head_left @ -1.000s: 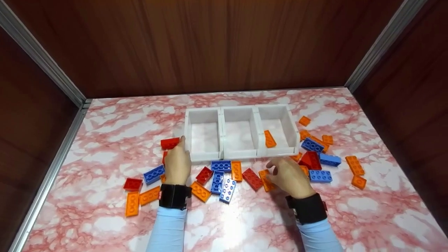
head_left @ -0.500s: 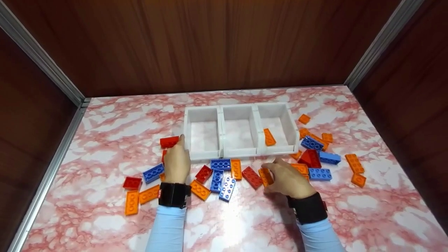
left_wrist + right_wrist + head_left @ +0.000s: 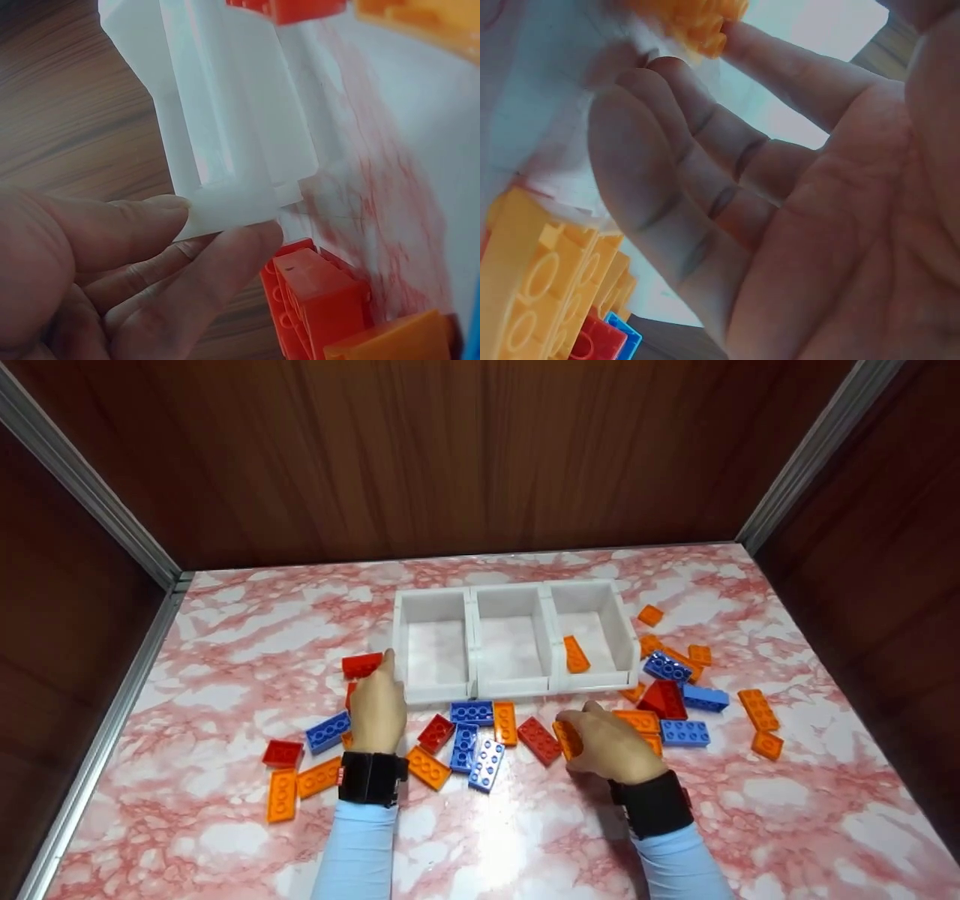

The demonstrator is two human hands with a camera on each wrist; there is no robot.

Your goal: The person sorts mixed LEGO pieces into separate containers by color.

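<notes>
Reaching in over the past second, a person's right hand (image 3: 615,746) now curves around an orange brick (image 3: 568,740), while the left hand (image 3: 377,712) stays at the side of a white tray (image 3: 512,685).

Pink-and-white marbled, the desk (image 3: 225,690) carries it all; its smooth finish probably lets things slide. Largest on it, the three-compartment tray looks to be stiff, light plastic that could skid if nudged. Thumb and finger of the left hand pinch its edge at the left end, a sound place to steady it.

Between thumb and fingers, the right hand appears to pinch the orange brick in front of the tray, just beside a red brick (image 3: 539,741). One fingertip meets it in the right wrist view, the other fingers extending free; whether it is off the desk cannot be told. Likely hollow, light, rigid and hard to break, but with slick walls, it is best taken across its two long sides, clear of the studs. Smallest of those named, an orange wedge (image 3: 576,655) lies in the right compartment.
</notes>
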